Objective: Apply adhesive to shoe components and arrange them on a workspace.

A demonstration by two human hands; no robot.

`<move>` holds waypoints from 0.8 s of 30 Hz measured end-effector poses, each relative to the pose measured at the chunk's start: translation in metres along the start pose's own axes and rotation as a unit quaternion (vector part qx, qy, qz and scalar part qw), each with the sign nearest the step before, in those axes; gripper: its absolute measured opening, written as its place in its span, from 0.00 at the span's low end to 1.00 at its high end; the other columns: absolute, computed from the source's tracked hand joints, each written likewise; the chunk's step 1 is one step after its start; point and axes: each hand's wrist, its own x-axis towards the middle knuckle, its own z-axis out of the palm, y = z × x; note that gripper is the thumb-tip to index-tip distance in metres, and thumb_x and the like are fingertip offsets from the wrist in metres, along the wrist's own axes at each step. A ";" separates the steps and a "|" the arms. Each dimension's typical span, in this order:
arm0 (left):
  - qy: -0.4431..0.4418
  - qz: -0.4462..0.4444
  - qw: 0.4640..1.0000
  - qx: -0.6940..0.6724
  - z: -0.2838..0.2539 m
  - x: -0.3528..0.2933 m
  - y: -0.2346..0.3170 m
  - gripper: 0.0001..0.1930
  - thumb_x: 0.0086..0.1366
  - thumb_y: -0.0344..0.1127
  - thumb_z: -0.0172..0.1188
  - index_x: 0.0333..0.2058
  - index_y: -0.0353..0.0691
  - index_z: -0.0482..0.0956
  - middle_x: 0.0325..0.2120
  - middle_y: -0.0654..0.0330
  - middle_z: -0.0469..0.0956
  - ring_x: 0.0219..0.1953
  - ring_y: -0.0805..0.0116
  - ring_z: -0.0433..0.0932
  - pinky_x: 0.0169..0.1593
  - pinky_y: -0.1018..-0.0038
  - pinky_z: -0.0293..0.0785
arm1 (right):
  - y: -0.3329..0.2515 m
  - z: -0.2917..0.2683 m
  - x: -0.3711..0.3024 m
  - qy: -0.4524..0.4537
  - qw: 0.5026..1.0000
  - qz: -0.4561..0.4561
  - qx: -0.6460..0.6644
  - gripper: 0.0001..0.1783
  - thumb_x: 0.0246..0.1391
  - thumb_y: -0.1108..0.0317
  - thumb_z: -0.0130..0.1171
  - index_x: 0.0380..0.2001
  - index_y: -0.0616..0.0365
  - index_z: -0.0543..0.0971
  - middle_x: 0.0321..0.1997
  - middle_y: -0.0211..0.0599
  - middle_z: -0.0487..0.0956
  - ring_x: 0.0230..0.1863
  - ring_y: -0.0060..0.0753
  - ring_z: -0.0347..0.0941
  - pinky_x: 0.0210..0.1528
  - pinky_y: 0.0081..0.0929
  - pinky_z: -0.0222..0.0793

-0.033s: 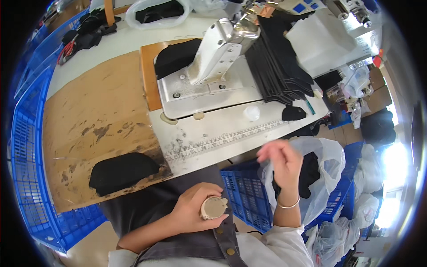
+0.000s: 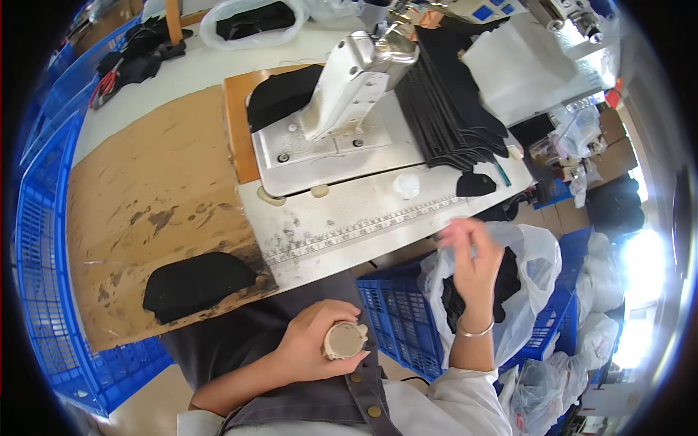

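Note:
My left hand, in front of my apron, is closed round a round beige-grey thing with a flat face and a rough, lumpy rim; its kind I cannot make out. My right hand is raised off the table's front edge, above a white plastic bag with black pieces in it. Its fingers are half bent and apart, their tips blurred, and I see nothing in them. A black curved fabric piece lies on the stained cardboard at the left.
A white sewing machine stands mid-table, a black piece beside its post. Stacked black pieces lie to its right. A printed ruler runs along the front edge. Blue crates stand below, and another at the left.
My right hand has moved a little to the right, its fingers shifting away from the table edge. My left hand still holds the round thing. The whole view has shifted slightly.

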 end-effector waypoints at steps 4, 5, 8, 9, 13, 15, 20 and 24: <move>-0.013 0.000 1.000 -0.004 0.000 0.001 0.000 0.26 0.40 0.31 0.72 0.39 0.38 0.70 0.39 0.52 0.74 0.39 0.61 0.76 0.42 0.71 0.72 | 0.077 -0.058 0.038 0.057 0.929 -0.028 -0.364 0.06 0.54 0.70 0.52 0.33 0.59 0.75 0.33 0.43 0.76 0.34 0.48 0.74 0.35 0.34 0.71; -0.014 0.001 1.000 -0.005 0.000 0.001 0.000 0.26 0.40 0.31 0.72 0.39 0.38 0.70 0.39 0.52 0.74 0.39 0.61 0.76 0.42 0.71 0.72 | 0.094 -0.064 0.045 0.057 0.929 -0.028 -0.365 0.06 0.54 0.70 0.52 0.33 0.59 0.75 0.33 0.43 0.76 0.34 0.48 0.74 0.35 0.34 0.71; -0.018 -0.004 1.000 -0.007 0.004 0.005 0.000 0.26 0.40 0.31 0.72 0.38 0.38 0.70 0.39 0.52 0.74 0.39 0.61 0.76 0.43 0.71 0.71 | 0.128 -0.072 0.062 -0.024 0.892 -0.040 -0.449 0.06 0.53 0.68 0.54 0.33 0.58 0.75 0.32 0.42 0.76 0.33 0.48 0.74 0.35 0.36 0.71; -0.020 -0.002 1.000 -0.005 0.005 0.006 0.000 0.26 0.40 0.31 0.72 0.39 0.38 0.69 0.39 0.52 0.74 0.39 0.61 0.76 0.42 0.71 0.71 | 0.135 -0.070 0.066 -0.051 0.889 -0.050 -0.452 0.06 0.52 0.68 0.54 0.32 0.58 0.75 0.31 0.42 0.75 0.33 0.48 0.74 0.34 0.37 0.71; -0.016 -0.007 1.000 -0.009 0.004 0.004 0.000 0.26 0.40 0.31 0.72 0.39 0.38 0.69 0.39 0.52 0.75 0.38 0.61 0.76 0.42 0.72 0.72 | 0.154 -0.059 0.080 -0.102 0.877 -0.054 -0.466 0.07 0.50 0.67 0.55 0.29 0.59 0.74 0.31 0.41 0.74 0.33 0.47 0.74 0.34 0.38 0.72; -0.012 -0.004 1.000 -0.005 0.003 0.003 -0.003 0.26 0.41 0.31 0.72 0.39 0.38 0.69 0.39 0.52 0.75 0.38 0.62 0.76 0.41 0.72 0.72 | 0.158 -0.053 0.086 -0.117 0.873 -0.054 -0.470 0.07 0.49 0.68 0.55 0.27 0.61 0.74 0.30 0.43 0.74 0.33 0.48 0.74 0.34 0.39 0.71; 0.019 -0.003 1.000 -0.003 0.003 0.005 -0.004 0.25 0.41 0.36 0.72 0.37 0.38 0.70 0.35 0.53 0.75 0.35 0.57 0.76 0.39 0.69 0.73 | 0.169 -0.055 0.102 -0.138 0.924 -0.106 -0.340 0.03 0.44 0.77 0.56 0.22 0.64 0.72 0.27 0.47 0.73 0.33 0.56 0.70 0.34 0.42 0.67; 0.005 0.006 1.000 0.005 0.003 0.005 -0.002 0.25 0.43 0.33 0.72 0.39 0.38 0.69 0.38 0.53 0.75 0.38 0.58 0.77 0.42 0.70 0.73 | 0.207 -0.072 0.094 -0.070 0.977 0.037 -0.200 0.08 0.45 0.72 0.62 0.22 0.64 0.74 0.19 0.40 0.72 0.21 0.34 0.69 0.27 0.28 0.65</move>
